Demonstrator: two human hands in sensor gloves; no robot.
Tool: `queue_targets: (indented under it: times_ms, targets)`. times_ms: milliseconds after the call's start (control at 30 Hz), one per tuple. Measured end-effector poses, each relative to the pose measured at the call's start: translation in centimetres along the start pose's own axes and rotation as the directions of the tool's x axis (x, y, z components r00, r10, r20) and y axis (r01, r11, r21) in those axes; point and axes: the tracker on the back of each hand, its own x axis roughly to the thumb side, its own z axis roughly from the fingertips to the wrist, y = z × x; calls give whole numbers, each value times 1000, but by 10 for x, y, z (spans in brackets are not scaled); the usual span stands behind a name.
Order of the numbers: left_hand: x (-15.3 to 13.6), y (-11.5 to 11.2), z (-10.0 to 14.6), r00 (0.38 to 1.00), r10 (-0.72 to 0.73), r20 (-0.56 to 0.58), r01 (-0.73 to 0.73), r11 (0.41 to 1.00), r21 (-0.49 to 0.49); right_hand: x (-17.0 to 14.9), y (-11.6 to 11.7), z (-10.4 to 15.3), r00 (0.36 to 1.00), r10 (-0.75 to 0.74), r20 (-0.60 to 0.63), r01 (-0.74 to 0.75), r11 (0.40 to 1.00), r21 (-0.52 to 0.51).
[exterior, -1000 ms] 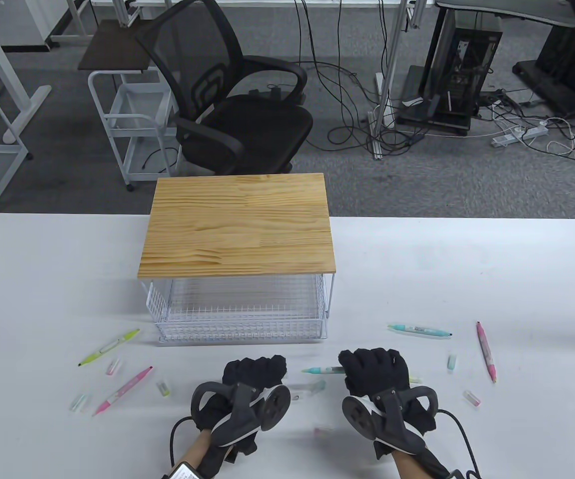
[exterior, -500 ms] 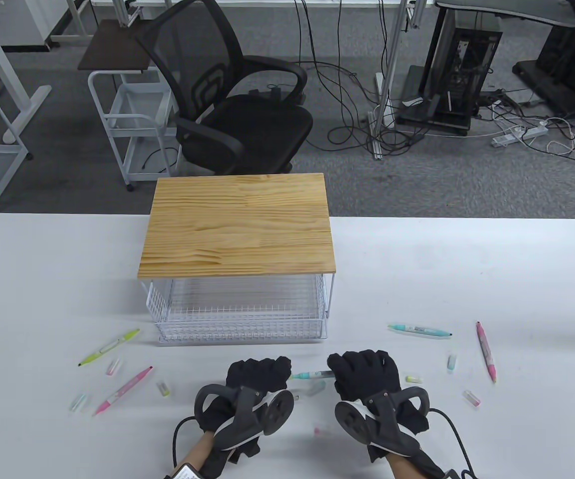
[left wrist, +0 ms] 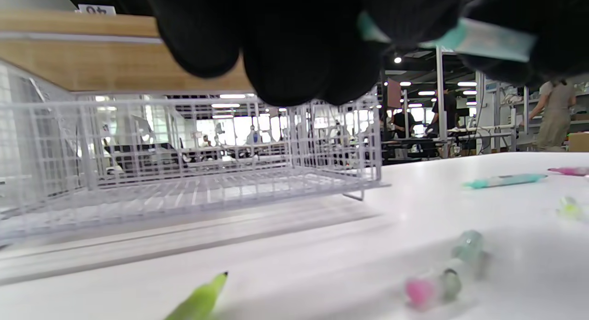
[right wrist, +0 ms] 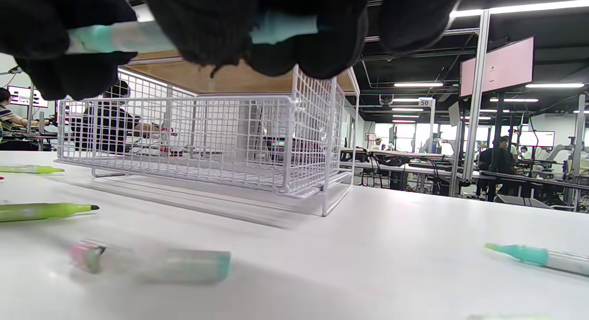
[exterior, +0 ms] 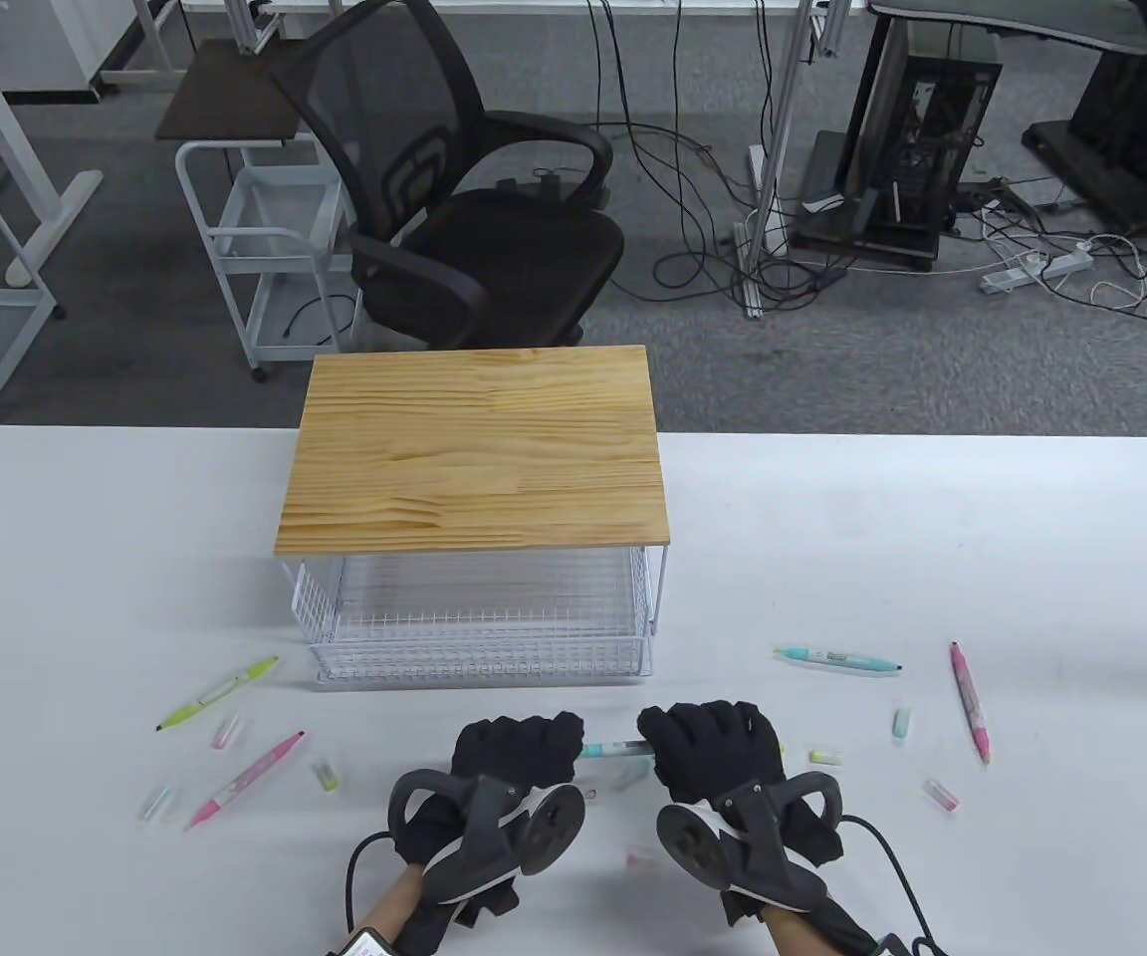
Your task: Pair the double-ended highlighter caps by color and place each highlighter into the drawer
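I've got both hands low over the worktop (exterior: 932, 538), just in front of the wire drawer (exterior: 479, 637), which sits pulled out under its wood top (exterior: 474, 448). My right hand (exterior: 715, 749) has its grip clamped round the teal highlighter (exterior: 615, 748), barrel running horiz. between the two hands, held up off the surface. My left hand (exterior: 516, 749) has fingers curled at the pen's other end; left wrist view shows the teal tip poking out between the gloved fingers (left wrist: 294, 48), so that grip's closed on it too. Can't tell if a cap is on that end. Other pens lie loose: teal one (exterior: 837, 658) and pink one (exterior: 970, 701) to the right, green one (exterior: 217, 693) and pink one (exterior: 247, 767) to the left. Small caps scattered nr both groups, e.g. one (exterior: 941, 794) far right, and a pink-ended cap (exterior: 641, 857) between my wrists. Drawer holds no pens that I can see.
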Motion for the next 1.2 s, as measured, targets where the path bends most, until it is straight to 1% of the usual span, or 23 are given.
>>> queue_targets:
  times_ms: [300,467,833,967,1100,1200]
  targets:
    - [-7,4,2,999,40,-2,-40,997,69,3,-2,0,999,-37,21,38,997,-60]
    - [-17,13,3,993,117,-11,-115,987,114,5,-6,-1,994,-108,13,108,989,-103]
    - [-21,20,3,989,147,-7,-145,980,135,11,-10,-3,993,-111,42,116,979,-166]
    - [-22,20,2,992,130,-2,-128,982,137,11,-7,-4,993,-110,47,115,983,-145]
    - [-27,18,0,993,118,-16,-116,988,104,10,-7,-6,995,-82,48,87,991,-103]
    - [-40,20,-1,995,69,-67,-62,993,103,4,-5,-8,995,-93,36,95,994,-55]
